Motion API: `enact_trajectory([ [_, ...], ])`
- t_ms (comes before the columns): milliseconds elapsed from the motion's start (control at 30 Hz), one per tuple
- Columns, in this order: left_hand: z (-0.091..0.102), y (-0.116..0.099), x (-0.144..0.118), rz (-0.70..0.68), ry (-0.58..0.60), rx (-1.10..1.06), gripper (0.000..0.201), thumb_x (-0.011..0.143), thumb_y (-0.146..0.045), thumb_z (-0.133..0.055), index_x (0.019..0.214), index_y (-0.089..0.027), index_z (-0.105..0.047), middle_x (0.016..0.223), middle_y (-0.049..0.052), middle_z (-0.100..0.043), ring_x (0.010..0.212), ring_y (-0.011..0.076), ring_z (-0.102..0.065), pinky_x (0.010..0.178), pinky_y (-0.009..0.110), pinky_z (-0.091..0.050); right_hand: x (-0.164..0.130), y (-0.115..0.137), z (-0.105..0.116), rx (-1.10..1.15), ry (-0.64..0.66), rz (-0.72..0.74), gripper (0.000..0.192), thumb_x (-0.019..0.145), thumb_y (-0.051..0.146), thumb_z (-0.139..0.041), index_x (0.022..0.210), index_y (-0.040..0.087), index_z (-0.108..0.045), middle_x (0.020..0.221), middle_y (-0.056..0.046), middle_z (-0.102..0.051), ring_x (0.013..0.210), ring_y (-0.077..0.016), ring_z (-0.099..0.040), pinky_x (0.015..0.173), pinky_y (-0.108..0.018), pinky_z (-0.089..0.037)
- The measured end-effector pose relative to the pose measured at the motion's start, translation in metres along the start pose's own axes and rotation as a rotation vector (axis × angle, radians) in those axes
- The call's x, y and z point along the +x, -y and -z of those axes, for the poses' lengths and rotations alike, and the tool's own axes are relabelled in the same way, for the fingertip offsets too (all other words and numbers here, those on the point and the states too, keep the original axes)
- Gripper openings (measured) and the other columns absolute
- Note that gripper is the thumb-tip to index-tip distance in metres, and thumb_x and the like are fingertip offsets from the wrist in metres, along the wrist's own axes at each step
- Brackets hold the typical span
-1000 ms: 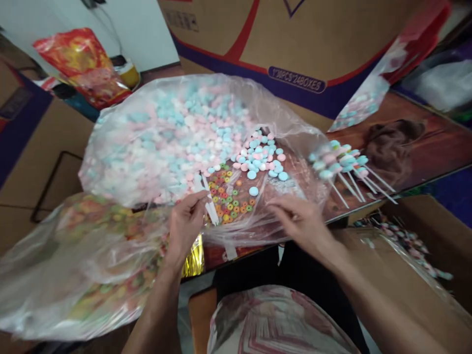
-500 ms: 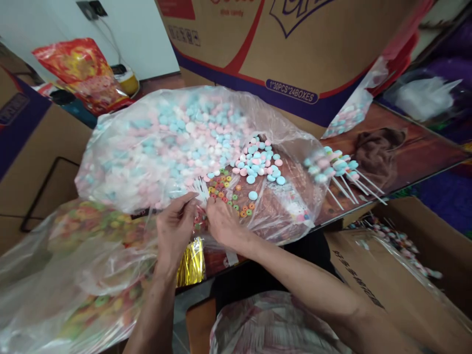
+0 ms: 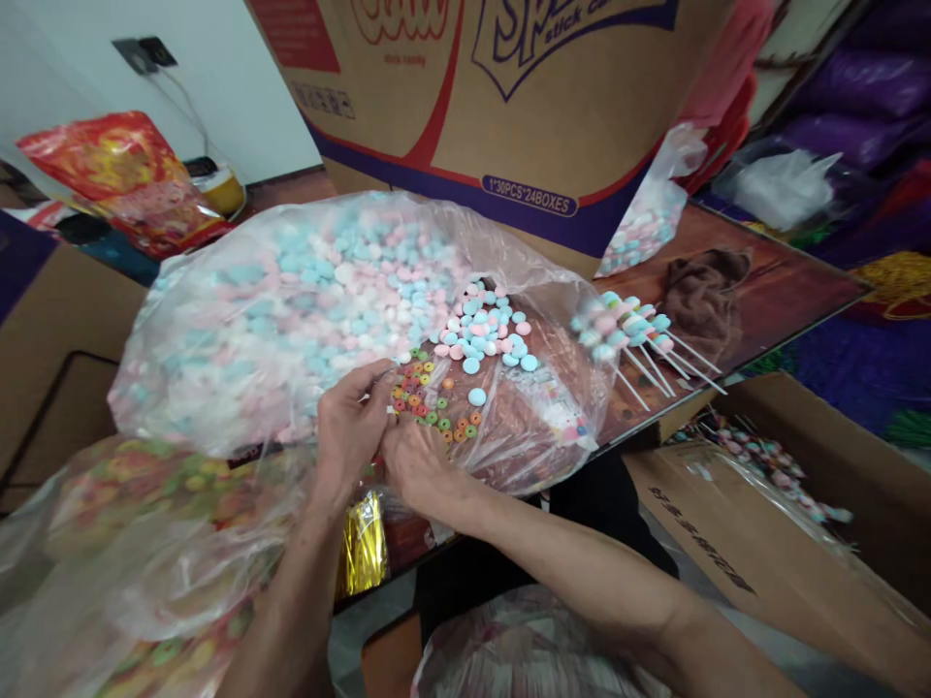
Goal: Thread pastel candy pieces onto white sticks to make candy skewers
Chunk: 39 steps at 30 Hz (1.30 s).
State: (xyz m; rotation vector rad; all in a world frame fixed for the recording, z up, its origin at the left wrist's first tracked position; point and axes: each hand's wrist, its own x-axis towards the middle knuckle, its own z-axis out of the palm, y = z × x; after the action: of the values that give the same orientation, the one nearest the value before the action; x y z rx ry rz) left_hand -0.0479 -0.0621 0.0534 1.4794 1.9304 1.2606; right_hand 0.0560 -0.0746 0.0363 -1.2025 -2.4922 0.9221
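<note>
My left hand (image 3: 347,427) and my right hand (image 3: 420,463) meet fingertip to fingertip at a small heap of colourful ring candies (image 3: 440,402) lying on clear plastic. The left hand's fingers are pinched shut; the white sticks it held a moment ago are hidden behind them. My right hand's fingertips are tucked under the left hand and hidden. Just beyond lie loose pink and blue disc candies (image 3: 486,334), spilled from a large clear bag (image 3: 291,291) full of them. Several finished candy skewers (image 3: 626,330) lie to the right on the brown table (image 3: 786,291).
A bundle of gold twist ties (image 3: 360,543) hangs at the table's front edge. A bag of ring candies (image 3: 145,523) is at lower left. A big printed carton (image 3: 509,97) stands behind, a brown cloth (image 3: 705,296) lies at right, and an open carton (image 3: 763,465) holds skewers.
My right hand moved left from the open plastic to join my left hand at the ring candies. The white sticks, plainly seen before, have slipped out of sight. The view shifted upward.
</note>
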Motion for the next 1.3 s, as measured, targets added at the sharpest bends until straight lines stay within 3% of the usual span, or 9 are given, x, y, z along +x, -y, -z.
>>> enact_trajectory([
  [167, -0.006, 0.0, 0.012, -0.044, 0.039, -0.039, 0.032, 0.079, -0.038, -0.064, 0.099, -0.017, -0.077, 0.087, 0.005, -0.077, 0.081, 0.0192, -0.069, 0.077, 0.029, -0.056, -0.007, -0.017, 0.01, 0.127, -0.058, -0.108, 0.017, 0.086, 0.012, -0.055, 0.101, 0.013, -0.063, 0.095, -0.013, -0.071, 0.085, -0.0248, -0.067, 0.073, -0.032, -0.048],
  [333, -0.035, -0.004, 0.012, -0.088, 0.139, -0.031, 0.031, 0.083, -0.036, -0.059, 0.101, -0.018, -0.077, 0.092, 0.003, -0.078, 0.082, 0.019, -0.069, 0.076, 0.028, -0.054, -0.032, -0.037, 0.02, 0.176, -0.188, -0.126, 0.018, 0.091, 0.012, -0.05, 0.099, 0.015, -0.066, 0.097, -0.01, -0.073, 0.093, -0.0223, -0.066, 0.081, -0.03, -0.046],
  [400, -0.046, -0.007, 0.013, -0.125, 0.223, 0.008, 0.028, 0.084, -0.034, -0.057, 0.096, -0.018, -0.077, 0.092, 0.003, -0.078, 0.082, 0.0187, -0.068, 0.076, 0.028, -0.052, -0.038, -0.037, 0.02, 0.15, -0.191, -0.118, 0.02, 0.094, 0.016, -0.05, 0.103, 0.015, -0.068, 0.101, -0.011, -0.073, 0.094, -0.0229, -0.067, 0.081, -0.03, -0.047],
  [567, -0.065, -0.011, 0.025, -0.319, 0.562, 0.226, 0.019, 0.082, -0.031, -0.06, 0.079, -0.021, -0.076, 0.08, 0.002, -0.074, 0.08, 0.0192, -0.065, 0.073, 0.028, -0.048, -0.034, -0.019, 0.001, 0.004, -0.044, -0.079, 0.027, 0.095, 0.03, -0.054, 0.101, 0.012, -0.074, 0.091, -0.016, -0.075, 0.081, -0.028, -0.071, 0.07, -0.034, -0.05],
  [733, -0.081, -0.008, 0.036, -0.498, 0.758, 0.401, 0.013, 0.077, -0.02, -0.059, 0.072, -0.02, -0.071, 0.069, 0.004, -0.065, 0.073, 0.0199, -0.06, 0.073, 0.03, -0.045, -0.026, -0.009, -0.019, -0.008, -0.034, -0.063, 0.022, 0.089, 0.02, -0.057, 0.099, 0.013, -0.076, 0.09, -0.016, -0.076, 0.085, -0.0306, -0.073, 0.071, -0.036, -0.053],
  [867, -0.081, -0.007, 0.034, -0.508, 0.765, 0.379, 0.009, 0.076, -0.018, -0.059, 0.075, -0.019, -0.068, 0.076, 0.004, -0.065, 0.076, 0.0198, -0.06, 0.073, 0.031, -0.045, -0.025, -0.013, -0.018, 0.043, -0.025, -0.093, 0.025, 0.09, 0.017, -0.054, 0.103, 0.012, -0.075, 0.095, -0.018, -0.077, 0.087, -0.0311, -0.074, 0.073, -0.037, -0.053],
  [1033, -0.075, -0.003, 0.041, -0.305, 0.645, 0.163, 0.006, 0.074, -0.022, -0.061, 0.079, -0.019, -0.06, 0.076, 0.001, -0.064, 0.071, 0.0166, -0.061, 0.07, 0.029, -0.046, -0.023, -0.013, -0.013, 0.107, -0.101, -0.114, 0.031, 0.101, 0.028, -0.046, 0.111, 0.014, -0.072, 0.096, -0.016, -0.077, 0.082, -0.0295, -0.074, 0.071, -0.036, -0.053],
  [1167, -0.081, 0.006, 0.049, -0.163, 0.545, 0.012, 0.011, 0.074, -0.024, -0.06, 0.083, -0.019, -0.057, 0.074, 0.0, -0.062, 0.071, 0.0155, -0.061, 0.068, 0.027, -0.047, -0.024, -0.01, -0.006, 0.027, -0.027, -0.116, 0.026, 0.095, 0.021, -0.05, 0.112, 0.013, -0.068, 0.085, -0.014, -0.077, 0.077, -0.0293, -0.074, 0.065, -0.034, -0.051],
  [1300, -0.089, 0.007, 0.05, -0.17, 0.552, -0.015, 0.028, 0.073, -0.019, -0.059, 0.102, -0.02, -0.058, 0.077, -0.002, -0.061, 0.071, 0.0136, -0.06, 0.067, 0.025, -0.046, -0.029, -0.008, 0.005, 0.006, 0.01, -0.084, 0.025, 0.091, 0.019, -0.05, 0.11, 0.012, -0.066, 0.085, -0.012, -0.076, 0.074, -0.0265, -0.072, 0.062, -0.031, -0.048],
])
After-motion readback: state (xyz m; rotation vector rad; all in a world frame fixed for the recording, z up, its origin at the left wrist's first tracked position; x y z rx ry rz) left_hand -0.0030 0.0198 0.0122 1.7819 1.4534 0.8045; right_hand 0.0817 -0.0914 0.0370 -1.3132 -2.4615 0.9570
